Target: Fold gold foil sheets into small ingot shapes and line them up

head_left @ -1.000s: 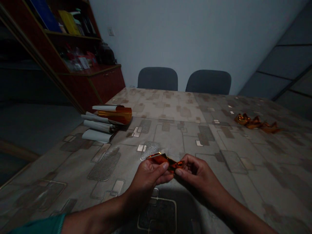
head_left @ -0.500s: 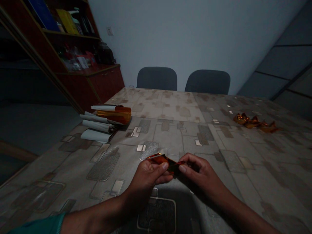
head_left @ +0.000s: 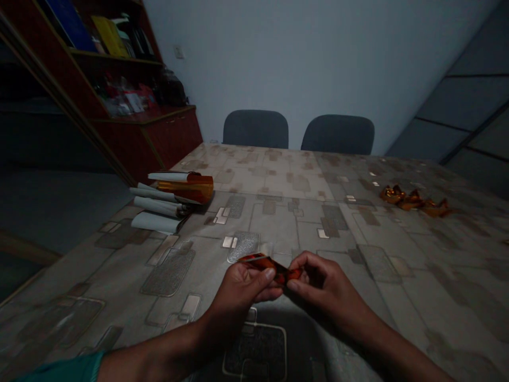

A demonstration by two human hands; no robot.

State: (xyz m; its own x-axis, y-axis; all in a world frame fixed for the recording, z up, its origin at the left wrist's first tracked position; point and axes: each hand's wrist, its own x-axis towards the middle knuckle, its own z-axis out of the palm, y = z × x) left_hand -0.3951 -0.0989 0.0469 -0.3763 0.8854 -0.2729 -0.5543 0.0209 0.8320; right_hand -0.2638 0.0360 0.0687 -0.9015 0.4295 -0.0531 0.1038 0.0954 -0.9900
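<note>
A shiny orange-gold piece of foil paper point(head_left: 260, 261), folded and creased, is held just above the table near its front edge. My left hand point(head_left: 248, 281) pinches its left part between thumb and fingers. At the other end, my right hand point(head_left: 318, 276) has its thumb and fingertips closed on the paper's right tip. Part of the foil paper is hidden behind the fingers. On the right side of the table lie several folded gold foil pieces point(head_left: 411, 199) in a row, with pointed, upturned ends.
Curled gold foil sheets point(head_left: 191, 188) with pale backs lie in a pile at the table's left edge. The table point(head_left: 274, 223) has a patterned cover. Two grey chairs point(head_left: 255, 129) stand behind it, by the wall. A wooden cabinet point(head_left: 170, 135) with loaded shelves is at back left.
The right end of the foil paper has turned, showing more orange surface. My right thumb and fingers have shifted slightly left; my left hand stays nearly still.
</note>
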